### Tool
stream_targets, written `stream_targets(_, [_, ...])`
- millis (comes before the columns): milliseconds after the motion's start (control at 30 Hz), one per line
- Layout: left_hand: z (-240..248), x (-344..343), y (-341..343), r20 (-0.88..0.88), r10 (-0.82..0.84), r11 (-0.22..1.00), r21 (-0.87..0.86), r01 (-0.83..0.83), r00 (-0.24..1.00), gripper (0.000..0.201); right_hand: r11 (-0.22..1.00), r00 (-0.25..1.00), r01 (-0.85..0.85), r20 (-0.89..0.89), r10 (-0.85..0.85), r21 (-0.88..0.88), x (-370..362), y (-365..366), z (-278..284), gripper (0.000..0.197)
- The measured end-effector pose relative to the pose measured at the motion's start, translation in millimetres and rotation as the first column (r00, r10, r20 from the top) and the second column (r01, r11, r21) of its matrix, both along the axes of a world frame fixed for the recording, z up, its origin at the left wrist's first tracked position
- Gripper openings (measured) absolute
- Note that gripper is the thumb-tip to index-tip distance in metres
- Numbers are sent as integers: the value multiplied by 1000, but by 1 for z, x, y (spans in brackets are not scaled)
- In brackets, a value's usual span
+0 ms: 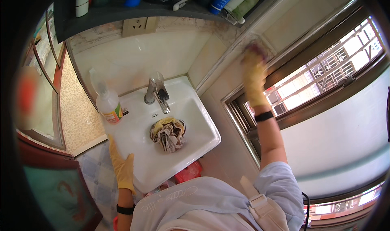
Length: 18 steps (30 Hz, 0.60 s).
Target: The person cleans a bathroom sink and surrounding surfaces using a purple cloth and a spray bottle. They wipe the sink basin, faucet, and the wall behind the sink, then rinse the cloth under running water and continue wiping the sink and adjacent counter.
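My right hand (255, 78), in a yellow rubber glove, is raised to the tiled wall beside the window. It presses a dark purple cloth (256, 50) there; hand and cloth are smeared by motion, so the cloth's exact kind is unclear. Low on the left, my gloved left hand (122, 168) rests along the edge of the white sink (195, 139), fingers stretched out and thumb apart, with nothing held. A crumpled brown and yellow rag (168, 134) lies in the basin beneath the chrome faucet (157, 91).
A white spray bottle (109, 105) stands on the sink's left corner. Overhead, a dark shelf (162, 12) holds tubes, jars and a toothbrush-like handle. The metal window frame (292, 95) runs along the right. Under the sink is a red plastic item (189, 172); a door (57, 190) stands at lower left.
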<state>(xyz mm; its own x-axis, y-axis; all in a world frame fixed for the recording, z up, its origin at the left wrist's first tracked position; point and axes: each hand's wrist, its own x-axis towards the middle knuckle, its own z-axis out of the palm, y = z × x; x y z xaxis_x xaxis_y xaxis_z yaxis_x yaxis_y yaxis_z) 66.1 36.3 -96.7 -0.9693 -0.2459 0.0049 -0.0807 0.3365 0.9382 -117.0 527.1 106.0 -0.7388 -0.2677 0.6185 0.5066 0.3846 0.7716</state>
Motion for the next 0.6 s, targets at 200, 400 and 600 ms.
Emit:
stream_targets(200, [10, -1, -3, 16, -28, 999, 23, 28, 999, 94, 869, 805, -202, 428, 410, -452, 18, 12, -29, 32])
stream_targets(400, [12, 4, -7, -7, -2, 997, -78, 2, 1000, 94, 902, 926, -376, -118, 358, -211, 14, -50, 225, 45])
stream_targets(600, [6, 4, -5, -18, -14, 995, 100, 15, 1000, 96, 959, 989, -68, 107, 101, -277, -4, -33, 113, 58])
